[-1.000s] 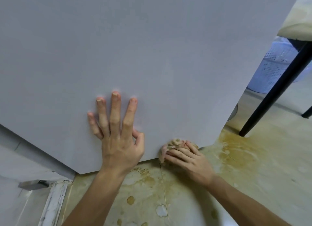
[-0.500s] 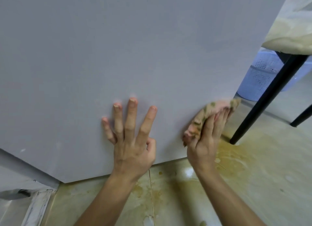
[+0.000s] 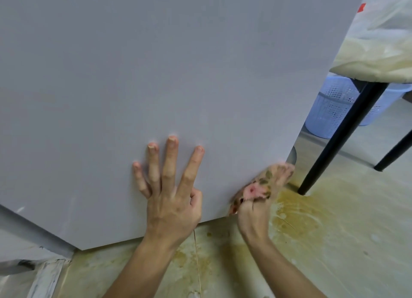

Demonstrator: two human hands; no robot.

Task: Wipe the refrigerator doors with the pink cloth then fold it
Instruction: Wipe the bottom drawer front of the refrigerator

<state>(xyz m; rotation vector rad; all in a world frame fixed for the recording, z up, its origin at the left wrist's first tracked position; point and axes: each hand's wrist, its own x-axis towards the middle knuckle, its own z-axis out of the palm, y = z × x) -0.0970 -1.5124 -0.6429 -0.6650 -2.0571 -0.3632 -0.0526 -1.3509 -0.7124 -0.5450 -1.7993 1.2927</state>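
"Pink cloth (image 3: 256, 190): where have you got it?"

"Bunched in my right hand (image 3: 253, 215). I grip it and press it against the refrigerator door (image 3: 156, 74) at its lower right corner. That hand is blurred, so I can't say just how each finger lies."

"And the other hand?"

"My left hand (image 3: 171, 199) lies flat on the door near its bottom edge, fingers straight and spread, holding nothing."

"What might go wrong down there?"

"I'd say the cloth could slip off the corner and drag over the floor (image 3: 334, 230), which is stained yellow-brown just below. Then I'd smear that onto the door. A wad this tight also wipes only a narrow strip, so I may miss patches. And the black table leg (image 3: 338, 141) stands near that corner, so a wide stroke could knock my knuckles on it."

"Folding?"

"Not yet. I judge wiping is the step in hand."
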